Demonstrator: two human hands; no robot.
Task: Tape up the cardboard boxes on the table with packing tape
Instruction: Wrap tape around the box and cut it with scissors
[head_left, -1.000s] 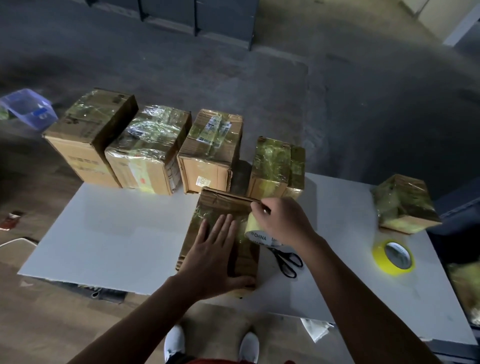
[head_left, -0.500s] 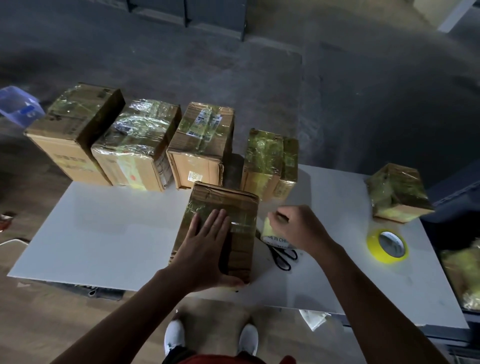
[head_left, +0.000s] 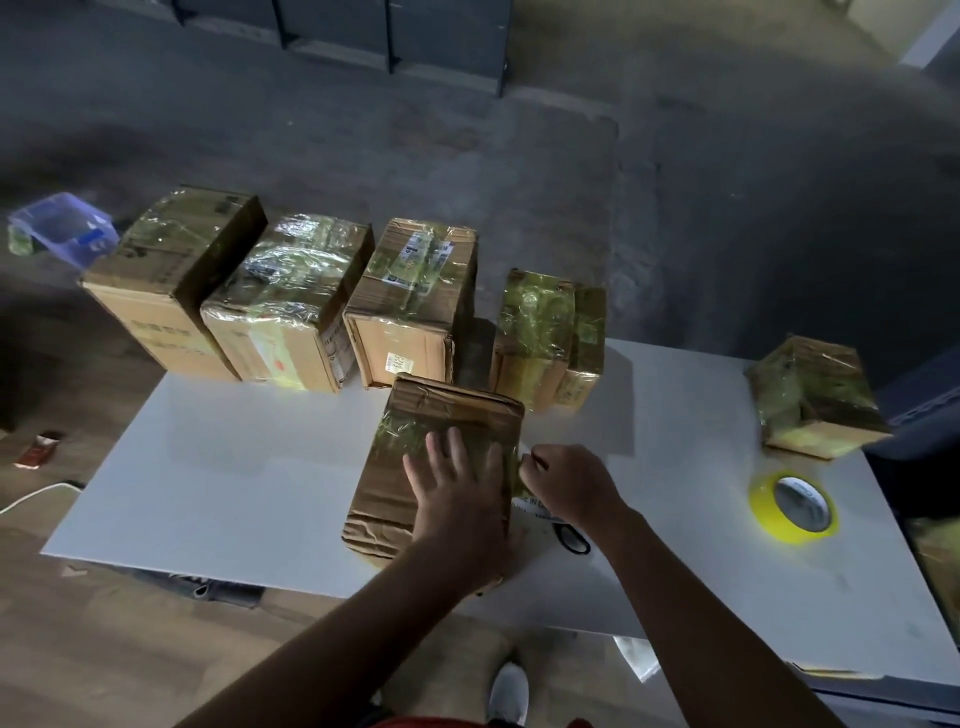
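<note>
While the left hand (head_left: 457, 493) is pressing down flat, fingers straight and spread, on top of the cardboard box (head_left: 415, 467) lying near the front edge of the white table (head_left: 234, 467), the right hand (head_left: 571, 480) is curling its fingers round a tape roll (head_left: 537, 506) held right against the box's right side. Only a sliver of the roll's white printed core is showing beneath that grip. Under the left palm, a band of shiny tape is running across the box top towards the right-hand grip. Just below the right wrist, the black handle of a pair of scissors (head_left: 571, 540) is peeking out. Well to the right of the grip, a yellow roll (head_left: 779, 535) is lying flat on the table, and beyond it a small taped box (head_left: 815, 395) is sitting. Beyond both hands, four taped boxes (head_left: 291, 301) are standing in a row along the table's far edge. Far to the left of the hands, a blue bin (head_left: 62, 234) is sitting on the floor.
</note>
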